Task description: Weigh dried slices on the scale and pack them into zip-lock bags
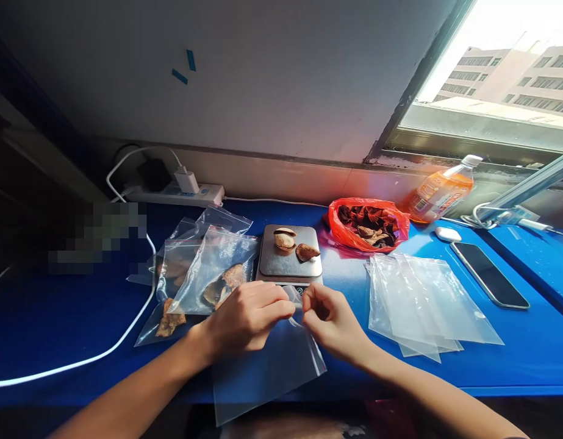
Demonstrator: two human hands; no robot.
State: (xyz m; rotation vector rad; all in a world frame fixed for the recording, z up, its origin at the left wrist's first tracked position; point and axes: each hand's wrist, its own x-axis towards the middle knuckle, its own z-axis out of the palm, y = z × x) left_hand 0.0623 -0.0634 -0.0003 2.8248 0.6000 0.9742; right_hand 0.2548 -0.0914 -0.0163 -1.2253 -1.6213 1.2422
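Note:
A clear zip-lock bag (263,378) hangs at the table's front edge, its mouth bunched up between my hands. My left hand (249,317) is closed, thumb and fingers pinching the bag's top. Opposite it, my right hand (336,320) has curled fingers pinched at the bag's other upper corner. Just beyond them stands a small digital scale (269,265) with a steel plate; its display is mostly covered by my hands. Several brown dried pieces (307,252), like husks or slices, lie on the plate.
Filled zip-lock bags (185,280) lie left of the scale. Behind right is a red plastic bag (338,235) of dark dried pieces. Flat zip-lock bags (427,305), a phone (489,274), an earbud case (448,235) and an orange drink bottle (446,192) are right. A white cable (125,338) crosses the left.

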